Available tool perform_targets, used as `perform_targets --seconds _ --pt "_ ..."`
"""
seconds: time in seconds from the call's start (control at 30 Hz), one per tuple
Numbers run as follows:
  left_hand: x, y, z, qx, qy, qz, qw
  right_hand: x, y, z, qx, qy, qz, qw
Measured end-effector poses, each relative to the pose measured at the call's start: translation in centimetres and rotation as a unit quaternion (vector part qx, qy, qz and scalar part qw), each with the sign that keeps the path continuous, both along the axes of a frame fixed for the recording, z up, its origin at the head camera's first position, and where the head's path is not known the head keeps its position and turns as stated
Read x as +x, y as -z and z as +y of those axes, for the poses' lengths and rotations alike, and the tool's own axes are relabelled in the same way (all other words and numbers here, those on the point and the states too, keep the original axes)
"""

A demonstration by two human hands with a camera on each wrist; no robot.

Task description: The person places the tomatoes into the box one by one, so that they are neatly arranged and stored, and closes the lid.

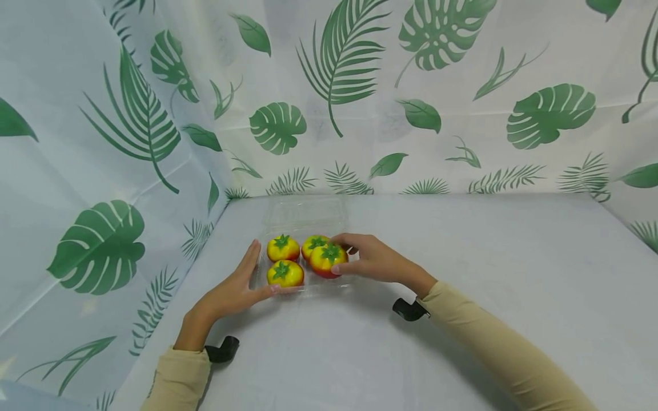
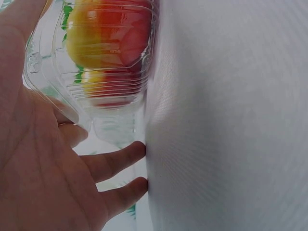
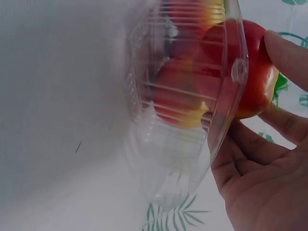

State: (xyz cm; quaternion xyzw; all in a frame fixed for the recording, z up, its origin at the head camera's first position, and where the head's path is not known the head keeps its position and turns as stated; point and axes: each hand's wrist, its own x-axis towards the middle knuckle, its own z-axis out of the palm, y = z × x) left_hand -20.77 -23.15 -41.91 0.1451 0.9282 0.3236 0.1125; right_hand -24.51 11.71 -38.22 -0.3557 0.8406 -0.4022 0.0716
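Note:
A clear plastic clamshell container stands on the table, its lid folded open toward the back. Three red-and-yellow tomatoes with green star-shaped tops sit inside: back left, front left and back right. My right hand grips another tomato between thumb and fingers, at the container's front right; in the right wrist view this tomato stands partly above the rim. My left hand holds the container's front left corner, thumb at the front, fingers along the left side. Two left fingertips touch the table.
A pale cloth covers the table. White curtains with green leaf prints rise behind and at both sides. Black camera mounts stick out from both wrists beside the beige sleeves.

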Motion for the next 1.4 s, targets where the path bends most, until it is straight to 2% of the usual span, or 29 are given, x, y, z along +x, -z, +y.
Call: perform_targets --seconds 0.23,0.57,1.17,1.4 --pt "0.0 -0.1 0.0 -0.002 0.001 -0.002 1.0000 0.1 0.4 -1.0 0.034 -0.005 0.012 0.9993" --pt "0.0 0.1 0.1 0.002 0.006 0.003 1.0000 0.5 0.1 -2.3 0.092 0.020 0.008 0.9955" --pt "0.1 -0.1 0.0 0.009 0.012 0.007 0.9999 0.0 0.1 -3.4 0.137 0.033 0.015 0.9898" --pt "0.1 -0.2 0.1 0.008 0.011 0.004 0.9999 0.0 0.1 -3.2 0.130 0.029 0.008 0.9910"
